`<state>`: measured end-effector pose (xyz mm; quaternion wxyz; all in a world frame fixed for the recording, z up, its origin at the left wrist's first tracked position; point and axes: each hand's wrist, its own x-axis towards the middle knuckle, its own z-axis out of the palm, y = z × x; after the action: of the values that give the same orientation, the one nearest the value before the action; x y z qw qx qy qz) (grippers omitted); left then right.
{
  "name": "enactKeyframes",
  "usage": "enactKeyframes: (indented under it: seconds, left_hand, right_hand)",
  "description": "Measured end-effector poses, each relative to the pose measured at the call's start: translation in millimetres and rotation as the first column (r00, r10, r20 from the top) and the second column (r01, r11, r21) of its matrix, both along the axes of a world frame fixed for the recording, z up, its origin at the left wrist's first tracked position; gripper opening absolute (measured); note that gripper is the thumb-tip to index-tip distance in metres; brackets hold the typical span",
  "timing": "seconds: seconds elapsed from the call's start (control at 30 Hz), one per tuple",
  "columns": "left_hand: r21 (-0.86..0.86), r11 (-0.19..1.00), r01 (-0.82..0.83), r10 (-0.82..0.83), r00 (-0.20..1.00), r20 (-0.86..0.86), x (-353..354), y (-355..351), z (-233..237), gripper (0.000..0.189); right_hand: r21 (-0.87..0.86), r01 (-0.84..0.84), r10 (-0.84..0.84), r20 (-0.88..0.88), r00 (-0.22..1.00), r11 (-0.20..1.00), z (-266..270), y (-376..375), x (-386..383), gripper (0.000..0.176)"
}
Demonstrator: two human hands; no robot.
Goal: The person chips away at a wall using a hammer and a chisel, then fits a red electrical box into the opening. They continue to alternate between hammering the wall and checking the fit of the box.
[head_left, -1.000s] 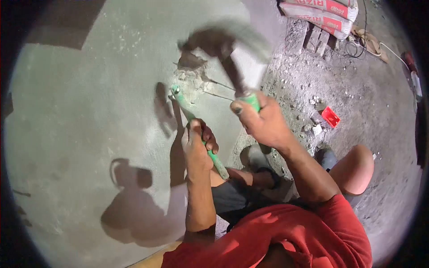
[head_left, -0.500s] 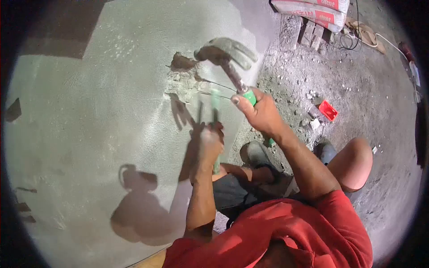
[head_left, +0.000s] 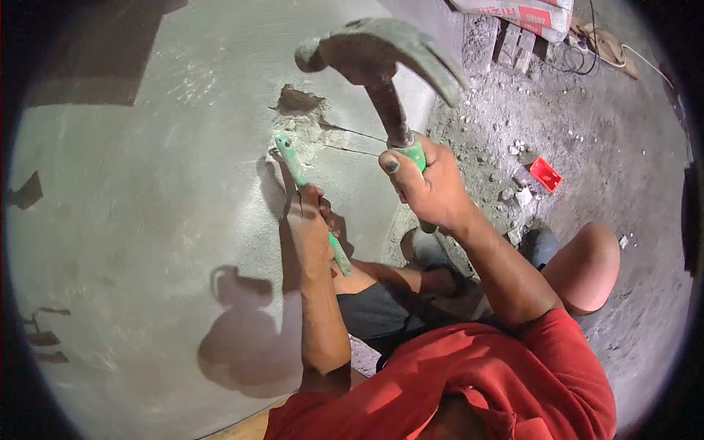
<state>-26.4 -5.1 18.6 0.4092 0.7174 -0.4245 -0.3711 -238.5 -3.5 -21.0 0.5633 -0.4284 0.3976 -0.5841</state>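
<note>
My right hand (head_left: pixel 433 180) is closed round the green grip of a claw hammer (head_left: pixel 385 51). The hammer is raised, its head near the top of the view. My left hand (head_left: pixel 312 220) is wrapped round a narrow green bar (head_left: pixel 292 158) with a small hole near its upper end. That upper end lies at the lower edge of a rough, chipped patch (head_left: pixel 308 132) in the grey wall. A dark hole (head_left: pixel 297 101) shows at the top of the patch. Two thin dark lines run from the patch toward my right hand.
A small red box (head_left: pixel 545 174) sits among rubble (head_left: pixel 517 196) on the dusty floor. Printed sacks (head_left: pixel 535 18) rest on wooden slats (head_left: pixel 513 48) at upper right. Cables lie beside them. My shadow falls across the smooth wall.
The hammer now appears larger and higher, closer to the camera. My left hand and the green bar have shifted left, and the bar's upper end now meets the chipped patch.
</note>
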Motion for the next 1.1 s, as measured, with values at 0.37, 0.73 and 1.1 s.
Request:
enactKeyframes:
  seconds: [0.37,0.73,1.1]
  left_hand:
    - [-0.001,1.0,0.005,-0.005,0.971,-0.239,20.4,-9.2,-20.5,0.033]
    - [-0.007,0.973,0.23,-0.228,0.967,0.112,2.6,-10.4,-30.4,0.037]
    - [-0.182,0.905,0.383,-0.255,0.834,0.489,14.7,-45.6,-61.5,0.04]
  right_hand:
    - [-0.062,0.153,-0.163,-0.235,0.958,0.986,-48.1,-37.9,50.5,0.046]
    - [0.247,0.104,-0.083,-0.095,0.992,0.963,-52.7,-4.9,4.0,0.052]
    - [-0.073,0.063,-0.083,-0.33,0.94,0.995,-49.6,31.3,-0.4,0.039]
